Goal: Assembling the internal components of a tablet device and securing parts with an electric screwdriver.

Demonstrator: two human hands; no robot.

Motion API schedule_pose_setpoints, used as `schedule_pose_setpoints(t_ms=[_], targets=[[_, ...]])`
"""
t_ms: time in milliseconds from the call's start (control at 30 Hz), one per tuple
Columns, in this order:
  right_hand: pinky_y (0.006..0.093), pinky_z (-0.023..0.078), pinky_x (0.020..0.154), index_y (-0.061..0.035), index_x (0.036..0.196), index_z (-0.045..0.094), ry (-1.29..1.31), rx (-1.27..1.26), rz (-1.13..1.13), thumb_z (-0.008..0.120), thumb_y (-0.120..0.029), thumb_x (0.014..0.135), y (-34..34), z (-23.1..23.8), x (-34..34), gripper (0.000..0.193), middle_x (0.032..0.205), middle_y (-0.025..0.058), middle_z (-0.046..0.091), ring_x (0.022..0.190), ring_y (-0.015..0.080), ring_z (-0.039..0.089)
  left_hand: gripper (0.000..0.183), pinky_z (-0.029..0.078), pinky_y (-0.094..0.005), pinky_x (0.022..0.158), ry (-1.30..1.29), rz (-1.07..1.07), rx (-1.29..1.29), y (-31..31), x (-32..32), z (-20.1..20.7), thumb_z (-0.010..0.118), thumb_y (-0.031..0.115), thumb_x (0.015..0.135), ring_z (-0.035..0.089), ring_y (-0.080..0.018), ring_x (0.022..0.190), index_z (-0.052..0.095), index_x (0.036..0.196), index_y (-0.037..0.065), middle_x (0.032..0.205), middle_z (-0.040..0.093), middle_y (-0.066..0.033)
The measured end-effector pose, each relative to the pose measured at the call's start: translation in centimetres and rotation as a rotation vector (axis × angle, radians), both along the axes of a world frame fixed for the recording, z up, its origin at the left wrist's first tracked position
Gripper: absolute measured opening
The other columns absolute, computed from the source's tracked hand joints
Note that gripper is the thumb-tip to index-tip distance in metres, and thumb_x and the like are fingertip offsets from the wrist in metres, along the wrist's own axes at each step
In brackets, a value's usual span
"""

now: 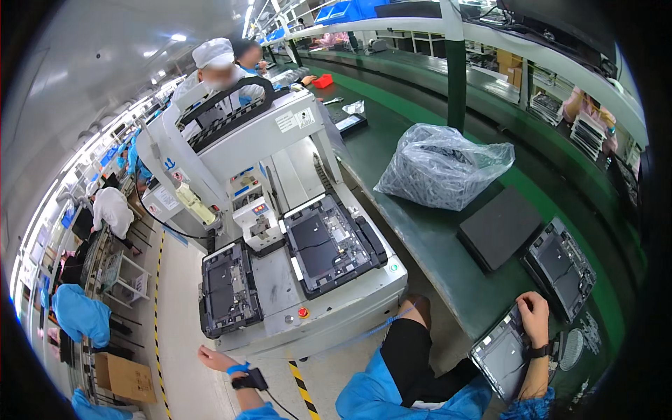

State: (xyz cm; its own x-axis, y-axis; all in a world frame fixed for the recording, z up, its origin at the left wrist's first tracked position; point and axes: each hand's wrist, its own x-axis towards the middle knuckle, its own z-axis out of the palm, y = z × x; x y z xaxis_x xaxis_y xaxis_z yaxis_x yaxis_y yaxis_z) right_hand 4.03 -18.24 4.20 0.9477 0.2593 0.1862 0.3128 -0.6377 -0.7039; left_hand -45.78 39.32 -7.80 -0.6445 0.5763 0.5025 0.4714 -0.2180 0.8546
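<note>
My right hand (pixel 535 315) grips the far edge of a flat grey device panel (pixel 500 357) that rests at the near edge of the green bench (pixel 434 238). Another opened device chassis (pixel 560 266) lies just beyond it, next to a dark flat slab (pixel 500 227). My left hand (pixel 210 359), wearing a blue wrist strap, hangs with loose fingers below the white machine (pixel 280 280) and holds nothing. Two dark device trays (pixel 227 287) (pixel 329 241) sit on the machine's bed.
A clear plastic bag (pixel 444 164) full of dark parts lies on the bench. Workers in white and blue coats stand beyond the machine and at the left. A cardboard box (pixel 126 378) sits on the floor. Yellow-black tape marks the floor.
</note>
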Motion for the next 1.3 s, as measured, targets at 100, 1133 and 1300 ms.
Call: schedule_pose_setpoints(t_ms=[100, 1133, 1300], targets=[[0.0344, 0.047, 0.067, 0.0011, 0.085, 0.066, -0.04, 0.025, 0.02, 0.063, -0.01, 0.083, -0.1, -0.5, 0.1, 0.011, 0.077, 0.0124, 0.062, 0.072, 0.0245, 0.062, 0.025, 0.043, -0.0429, 0.096, 0.099, -0.162, 0.039, -5.8, 4.8, 3.3, 0.054, 0.014, 0.098, 0.054, -0.0304, 0.107, 0.055, 0.117, -0.002, 0.115, 0.057, -0.0159], [0.0291, 0.045, 0.059, -0.0001, 0.084, 0.069, 0.07, 0.077, -0.049, 0.067, -0.01, 0.076, -1.2, -0.5, 0.4, 0.013, 0.072, 0.0089, 0.063, 0.06, 0.0159, 0.058, 0.027, 0.047, -0.0423, 0.09, 1.703, -1.816, 0.368, 2.2, 47.6, 17.7, 0.055, 0.029, 0.095, 0.057, -0.033, 0.102, 0.065, 0.099, 0.005, 0.101, 0.064, -0.0129], [0.0293, 0.045, 0.058, -0.0006, 0.083, 0.069, 0.038, 0.062, -0.034, 0.068, -0.009, 0.075, -0.4, 0.2, 0.5, 0.012, 0.07, 0.0084, 0.061, 0.059, 0.0163, 0.057, 0.023, 0.05, -0.0425, 0.089, 1.522, -1.848, 0.231, 3.3, 44.8, 19.0, 0.062, 0.015, 0.088, 0.061, -0.0364, 0.103, 0.065, 0.108, 0.005, 0.108, 0.065, -0.0143]])
